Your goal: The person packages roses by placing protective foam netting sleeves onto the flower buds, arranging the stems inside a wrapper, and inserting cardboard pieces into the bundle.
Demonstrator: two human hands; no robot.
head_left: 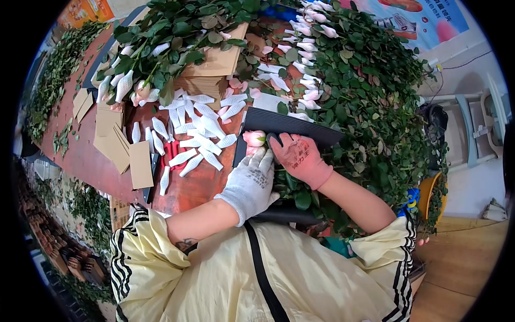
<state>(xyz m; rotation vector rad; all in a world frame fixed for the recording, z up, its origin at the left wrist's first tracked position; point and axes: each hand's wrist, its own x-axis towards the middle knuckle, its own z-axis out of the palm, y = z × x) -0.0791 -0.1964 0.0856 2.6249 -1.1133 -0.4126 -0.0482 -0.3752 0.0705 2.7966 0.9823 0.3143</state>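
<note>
My left hand, in a white-grey glove, lies flat with its fingers stretched just below a pink rose. My right hand, in a pink glove with dark fingertips, is closed beside the rose at its right; what it grips, if anything, is hidden. The rose lies on a black ridged tray in front of me. Green leaves show under and between my hands. Left of the tray, many white foam net sleeves are scattered on the red table, with red-handled scissors among them.
Brown cardboard pieces lie at the left. Behind them, leafy roses rest on a cardboard stack. A large heap of leafy stems with sleeved buds fills the right. A grey chair stands at the far right.
</note>
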